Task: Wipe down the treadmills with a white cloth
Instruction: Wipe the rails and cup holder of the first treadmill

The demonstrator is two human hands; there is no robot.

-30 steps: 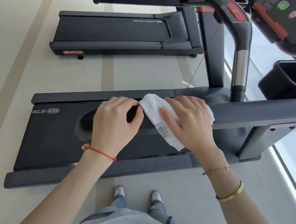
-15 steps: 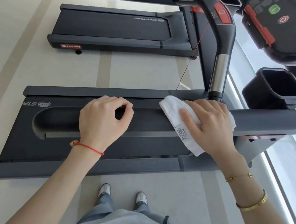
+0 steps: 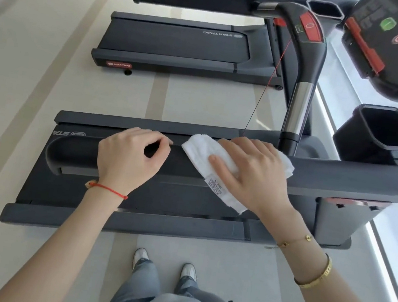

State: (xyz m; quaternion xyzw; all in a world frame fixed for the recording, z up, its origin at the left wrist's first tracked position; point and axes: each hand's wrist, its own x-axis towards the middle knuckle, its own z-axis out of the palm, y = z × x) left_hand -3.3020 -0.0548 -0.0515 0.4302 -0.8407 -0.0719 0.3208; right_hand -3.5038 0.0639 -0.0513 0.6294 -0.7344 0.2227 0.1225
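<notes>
White cloth (image 3: 207,157) lies under right hand's (image 3: 253,173) flat fingers (image 3: 219,161).

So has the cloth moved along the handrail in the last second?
Yes. The white cloth under the right hand has slid right along the handrail, toward the chrome post.
</notes>
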